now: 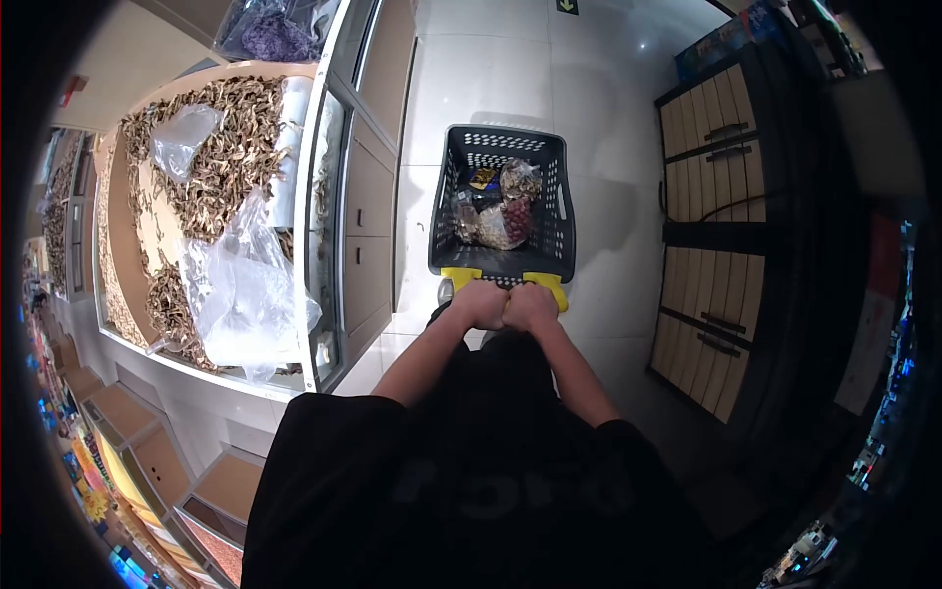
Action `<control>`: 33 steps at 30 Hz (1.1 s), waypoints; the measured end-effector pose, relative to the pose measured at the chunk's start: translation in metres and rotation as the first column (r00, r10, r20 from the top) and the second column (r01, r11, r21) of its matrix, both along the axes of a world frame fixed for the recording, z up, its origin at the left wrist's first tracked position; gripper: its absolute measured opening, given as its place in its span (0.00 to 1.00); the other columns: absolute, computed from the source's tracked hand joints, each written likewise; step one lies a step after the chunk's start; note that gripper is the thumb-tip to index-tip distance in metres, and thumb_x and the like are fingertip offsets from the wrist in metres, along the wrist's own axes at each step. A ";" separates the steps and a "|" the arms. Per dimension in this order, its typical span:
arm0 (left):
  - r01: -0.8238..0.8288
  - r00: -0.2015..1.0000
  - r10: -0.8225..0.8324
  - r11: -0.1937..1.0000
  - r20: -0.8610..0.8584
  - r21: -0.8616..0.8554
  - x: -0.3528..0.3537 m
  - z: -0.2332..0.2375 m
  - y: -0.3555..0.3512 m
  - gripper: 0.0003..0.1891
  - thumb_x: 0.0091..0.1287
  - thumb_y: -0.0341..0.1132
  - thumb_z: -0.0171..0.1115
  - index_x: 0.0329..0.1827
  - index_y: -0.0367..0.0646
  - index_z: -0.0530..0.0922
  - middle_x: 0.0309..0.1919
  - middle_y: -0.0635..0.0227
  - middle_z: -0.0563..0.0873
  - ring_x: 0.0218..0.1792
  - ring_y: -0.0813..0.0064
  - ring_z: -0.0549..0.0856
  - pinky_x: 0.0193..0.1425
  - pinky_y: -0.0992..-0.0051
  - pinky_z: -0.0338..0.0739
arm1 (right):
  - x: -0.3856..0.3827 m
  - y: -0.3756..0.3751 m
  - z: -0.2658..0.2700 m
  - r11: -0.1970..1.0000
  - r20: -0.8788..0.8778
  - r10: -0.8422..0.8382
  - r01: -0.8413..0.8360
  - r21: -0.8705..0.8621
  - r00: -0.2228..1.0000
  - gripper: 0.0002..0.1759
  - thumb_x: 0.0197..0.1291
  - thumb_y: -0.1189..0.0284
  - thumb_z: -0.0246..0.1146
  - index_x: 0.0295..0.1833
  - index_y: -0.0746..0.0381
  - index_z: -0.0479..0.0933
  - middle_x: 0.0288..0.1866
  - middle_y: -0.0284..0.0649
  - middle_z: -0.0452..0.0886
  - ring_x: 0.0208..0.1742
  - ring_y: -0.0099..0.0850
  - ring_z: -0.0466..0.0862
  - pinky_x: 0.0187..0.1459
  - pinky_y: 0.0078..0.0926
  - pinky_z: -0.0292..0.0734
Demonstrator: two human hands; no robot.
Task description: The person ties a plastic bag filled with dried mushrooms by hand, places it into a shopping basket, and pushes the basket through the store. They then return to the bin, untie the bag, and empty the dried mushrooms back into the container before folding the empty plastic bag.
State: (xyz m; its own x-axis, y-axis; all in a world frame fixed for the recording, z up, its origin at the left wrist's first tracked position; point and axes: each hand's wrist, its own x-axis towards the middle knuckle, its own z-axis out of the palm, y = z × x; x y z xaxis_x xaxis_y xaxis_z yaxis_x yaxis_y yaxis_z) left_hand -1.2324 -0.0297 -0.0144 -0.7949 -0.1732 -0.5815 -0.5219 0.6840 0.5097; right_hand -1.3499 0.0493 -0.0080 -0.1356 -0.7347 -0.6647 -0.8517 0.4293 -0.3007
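The left hand (481, 303) and right hand (531, 305) were clenched together on the yellow handle (460, 275), with bagged goods (508, 222) in the dark basket (505, 265) just ahead.

Ahead of the hands (479, 303), a basket (500, 263) is made of matt plastic; glossy plastic bags (515, 221) are held inside. Glossy tiles (471, 59) are laid beneath; cupboards (702, 324) rightward are faced with wood-like slats.
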 end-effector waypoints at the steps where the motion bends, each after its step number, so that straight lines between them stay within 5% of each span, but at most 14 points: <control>1: -0.023 1.000 0.023 1.000 0.006 0.013 -0.002 0.000 -0.003 0.15 0.49 0.46 0.62 0.36 0.48 0.85 0.32 0.55 0.87 0.36 0.54 0.86 0.44 0.59 0.81 | -0.003 -0.003 -0.001 1.000 0.010 0.004 -0.004 0.005 1.000 0.18 0.46 0.62 0.57 0.34 0.62 0.85 0.38 0.50 0.85 0.43 0.45 0.86 0.49 0.39 0.80; 7: -0.082 0.992 0.084 0.996 0.098 -0.025 -0.018 0.018 0.002 0.16 0.49 0.46 0.63 0.36 0.47 0.85 0.34 0.55 0.87 0.39 0.55 0.86 0.46 0.60 0.81 | -0.019 -0.004 0.001 0.997 0.060 0.077 -0.076 -0.013 0.995 0.20 0.47 0.60 0.58 0.37 0.63 0.85 0.42 0.52 0.85 0.45 0.45 0.86 0.50 0.39 0.80; 12: -0.233 0.963 0.242 0.968 0.115 -0.090 -0.008 -0.011 0.071 0.19 0.48 0.50 0.65 0.36 0.46 0.85 0.37 0.55 0.87 0.42 0.56 0.86 0.49 0.61 0.80 | -0.032 0.037 0.018 0.958 0.129 0.284 -0.286 -0.001 0.950 0.21 0.50 0.58 0.58 0.41 0.63 0.84 0.43 0.52 0.85 0.47 0.45 0.85 0.50 0.39 0.80; 13: -0.227 0.957 0.239 0.970 0.164 -0.089 -0.016 -0.004 0.088 0.19 0.47 0.50 0.67 0.33 0.44 0.85 0.37 0.53 0.87 0.43 0.56 0.86 0.49 0.62 0.80 | -0.038 0.055 0.005 0.941 0.121 0.331 -0.318 -0.113 0.936 0.21 0.50 0.59 0.58 0.40 0.63 0.84 0.44 0.52 0.85 0.47 0.45 0.85 0.51 0.39 0.79; 17: -0.530 0.823 0.544 0.839 0.163 -0.126 -0.055 0.005 0.179 0.22 0.47 0.53 0.66 0.38 0.46 0.86 0.38 0.54 0.87 0.44 0.54 0.86 0.51 0.61 0.80 | -0.079 0.101 0.008 0.846 0.127 0.533 -0.526 -0.089 0.836 0.19 0.50 0.61 0.57 0.39 0.63 0.85 0.44 0.52 0.85 0.47 0.45 0.85 0.52 0.40 0.79; 24: -0.918 0.383 0.921 0.388 0.073 -0.081 -0.113 0.015 0.315 0.17 0.51 0.47 0.61 0.36 0.44 0.85 0.37 0.51 0.87 0.41 0.52 0.86 0.49 0.58 0.80 | -0.116 0.168 0.011 0.431 0.025 0.902 -0.900 -0.063 0.431 0.19 0.49 0.61 0.57 0.39 0.62 0.85 0.41 0.49 0.85 0.45 0.45 0.86 0.48 0.40 0.80; 30: -0.985 0.172 0.983 0.173 0.062 -0.009 -0.103 0.008 0.440 0.17 0.51 0.45 0.61 0.33 0.41 0.85 0.37 0.51 0.87 0.41 0.53 0.86 0.47 0.58 0.80 | -0.086 0.264 -0.002 0.017 0.022 1.000 -0.999 -0.049 0.016 0.17 0.48 0.64 0.56 0.37 0.62 0.85 0.39 0.51 0.85 0.43 0.45 0.86 0.45 0.43 0.81; 33: -1.000 0.031 0.994 0.030 0.109 0.009 -0.076 0.013 0.485 0.18 0.53 0.46 0.59 0.35 0.40 0.85 0.37 0.51 0.87 0.42 0.52 0.86 0.48 0.57 0.80 | -0.047 0.297 0.006 -0.066 0.024 0.997 -0.995 -0.079 -0.068 0.17 0.48 0.64 0.56 0.35 0.62 0.85 0.38 0.52 0.85 0.42 0.46 0.86 0.47 0.42 0.80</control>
State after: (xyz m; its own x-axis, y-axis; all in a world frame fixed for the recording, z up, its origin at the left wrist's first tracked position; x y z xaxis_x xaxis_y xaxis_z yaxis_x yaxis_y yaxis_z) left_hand -1.3087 0.4557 -0.0018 0.1451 -0.7317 -0.6660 -0.6970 -0.5534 0.4561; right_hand -1.3974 0.3460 -0.0017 0.7915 -0.0675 -0.6074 -0.3460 -0.8687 -0.3543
